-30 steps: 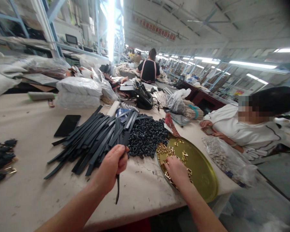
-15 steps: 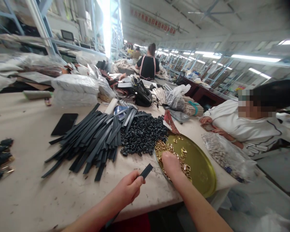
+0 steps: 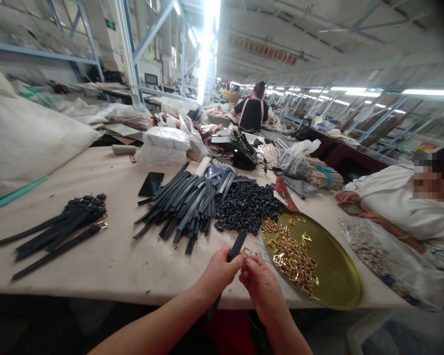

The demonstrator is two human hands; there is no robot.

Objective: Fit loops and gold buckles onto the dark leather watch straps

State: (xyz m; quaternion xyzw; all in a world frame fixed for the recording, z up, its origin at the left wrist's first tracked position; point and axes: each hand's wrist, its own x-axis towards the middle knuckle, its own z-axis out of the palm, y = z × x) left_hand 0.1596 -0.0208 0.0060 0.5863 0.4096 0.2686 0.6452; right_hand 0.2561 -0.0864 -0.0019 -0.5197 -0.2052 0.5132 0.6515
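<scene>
My left hand (image 3: 219,272) is closed round a black strap (image 3: 238,243), whose end sticks up past the thumb while the rest hangs down below the hand. Close against it, my right hand (image 3: 262,285) pinches a small gold buckle (image 3: 247,251) beside the strap end. Many more gold buckles (image 3: 294,259) lie heaped on the left half of a round gold tray (image 3: 336,271). Beyond my hands are a heap of small black loops (image 3: 244,204) and a spread pile of black straps (image 3: 181,204).
At the left lie straps with buckles fitted (image 3: 62,224). A black phone (image 3: 151,184) rests behind the loose straps. Plastic-wrapped stacks (image 3: 165,145) line the table's back. To the right, a seated person (image 3: 399,197) holds a phone, near a clear bag of small pieces (image 3: 370,246).
My right hand has left the tray with a gold buckle and come over to my left hand at the strap. The view has swung left, bringing the buckled straps fully into sight.
</scene>
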